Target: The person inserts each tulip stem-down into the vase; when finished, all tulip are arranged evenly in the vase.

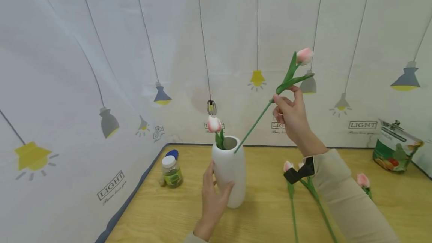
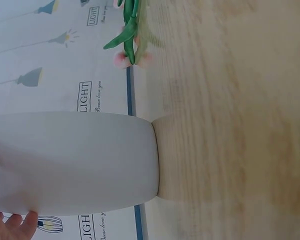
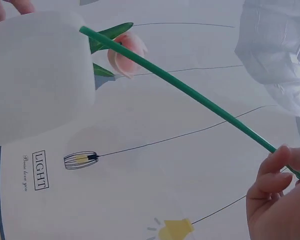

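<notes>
A white vase (image 1: 233, 179) stands upright on the wooden table, one pink-white tulip (image 1: 214, 124) in its mouth. My left hand (image 1: 214, 201) holds the vase's lower side, thumb across its front; in the left wrist view only fingertips touch the vase (image 2: 80, 162). My right hand (image 1: 293, 115), raised to the right, pinches another tulip by its green stem (image 1: 254, 125) just below the leaves. That stem slants down left, its lower tip by the vase's rim; the right wrist view shows the stem (image 3: 190, 92) crossing in front of the vase (image 3: 40, 75).
Tulips lie right of the vase (image 1: 293, 201), partly behind my right sleeve, with another bloom (image 1: 363, 180) farther right. A green-labelled jar (image 1: 172, 171) and a blue object (image 1: 172, 154) are at the left. A green and white bag (image 1: 395, 147) stands at the back right.
</notes>
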Motion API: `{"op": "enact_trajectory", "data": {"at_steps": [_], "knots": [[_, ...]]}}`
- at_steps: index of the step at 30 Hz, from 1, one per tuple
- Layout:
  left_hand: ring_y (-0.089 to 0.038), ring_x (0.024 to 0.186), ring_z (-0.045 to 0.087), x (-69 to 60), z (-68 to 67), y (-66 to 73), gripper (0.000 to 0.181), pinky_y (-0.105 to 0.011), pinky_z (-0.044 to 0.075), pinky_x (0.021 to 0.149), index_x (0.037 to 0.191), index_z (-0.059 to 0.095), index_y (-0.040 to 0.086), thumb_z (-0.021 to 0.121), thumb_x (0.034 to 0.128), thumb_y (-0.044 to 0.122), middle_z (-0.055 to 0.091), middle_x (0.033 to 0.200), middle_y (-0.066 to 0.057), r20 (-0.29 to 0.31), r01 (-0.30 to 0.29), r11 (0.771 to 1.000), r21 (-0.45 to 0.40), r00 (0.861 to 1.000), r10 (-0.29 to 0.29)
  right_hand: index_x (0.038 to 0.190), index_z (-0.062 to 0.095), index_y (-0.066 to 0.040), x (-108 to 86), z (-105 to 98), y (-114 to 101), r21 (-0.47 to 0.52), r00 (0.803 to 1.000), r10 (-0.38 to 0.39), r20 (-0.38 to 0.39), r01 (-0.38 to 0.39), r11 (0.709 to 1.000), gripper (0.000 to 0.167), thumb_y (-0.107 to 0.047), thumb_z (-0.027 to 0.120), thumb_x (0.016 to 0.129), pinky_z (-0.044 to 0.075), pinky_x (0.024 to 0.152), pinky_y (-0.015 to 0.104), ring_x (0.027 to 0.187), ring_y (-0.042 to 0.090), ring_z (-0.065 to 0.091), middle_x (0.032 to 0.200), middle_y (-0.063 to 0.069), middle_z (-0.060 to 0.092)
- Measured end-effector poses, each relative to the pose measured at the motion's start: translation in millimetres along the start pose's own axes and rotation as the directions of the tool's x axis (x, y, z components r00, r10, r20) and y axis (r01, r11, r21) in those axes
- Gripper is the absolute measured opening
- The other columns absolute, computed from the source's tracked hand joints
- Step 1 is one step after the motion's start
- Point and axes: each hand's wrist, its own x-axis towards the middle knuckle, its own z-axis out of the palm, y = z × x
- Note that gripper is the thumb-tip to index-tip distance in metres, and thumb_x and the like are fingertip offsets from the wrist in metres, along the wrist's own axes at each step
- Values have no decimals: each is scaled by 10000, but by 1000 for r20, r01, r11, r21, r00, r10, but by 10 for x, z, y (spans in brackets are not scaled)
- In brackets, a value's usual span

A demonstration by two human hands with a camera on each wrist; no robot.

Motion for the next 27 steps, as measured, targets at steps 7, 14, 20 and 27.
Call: {"op": "enact_trajectory", "data": {"at_steps": [7,14,20,27], "knots": [[-274,1125,469,-3,6,6,801,-366,524,758,1393,241,140,693,749,291,415,1290,-121,-12,16,1000,11,1000,-16,1156,291,-243,1,111,-46,-30,998,-49,-29,48,998,381,-161,535,874,260,357,201,454,91,450,753,-35,559],[-267,1147,461,-9,17,26,810,-358,517,772,1396,236,140,694,747,295,410,1300,-120,-3,31,1000,5,1000,-31,1154,328,-260,-41,147,83,-178,999,-42,21,45,983,375,-182,555,866,307,365,187,449,84,467,774,-39,558],[-278,1148,458,-17,9,39,806,-370,517,769,1396,234,136,692,751,287,412,1297,-123,-4,26,1000,-1,1000,-26,1155,345,-272,-109,195,261,-320,996,22,89,8,947,364,-233,561,865,346,413,189,470,80,460,801,-46,567],[-286,1130,466,-7,19,18,795,-371,525,748,1394,234,119,691,758,257,410,1293,-129,-12,-5,1000,10,1000,5,1180,381,-171,-270,283,560,-500,984,92,152,-4,866,392,-267,579,855,436,467,247,461,105,467,827,70,599]]}}
